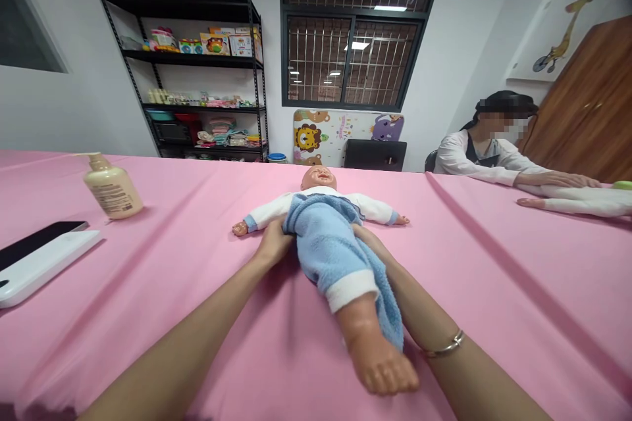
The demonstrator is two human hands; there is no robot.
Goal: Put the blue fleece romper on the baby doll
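A baby doll (320,177) lies on its back on the pink-covered table, head away from me and arms spread. It wears a white top with blue cuffs and fuzzy light-blue trousers (326,243). One bare foot (382,362) sticks out of a white trouser cuff toward me; the other foot is not visible, and loose blue cloth hangs beside the leg. At the waist's left side my left hand (275,241) is closed on the trousers, fingertips hidden. My right hand (370,240) grips the opposite side of the waist, its fingers partly behind the cloth.
On the left stand a pump bottle (112,191), a dark phone (39,240) and a white device (49,266). Across to the right, a seated person (486,145) rests a hand on another white-sleeved doll (582,205). Black shelves (192,59) line the back wall.
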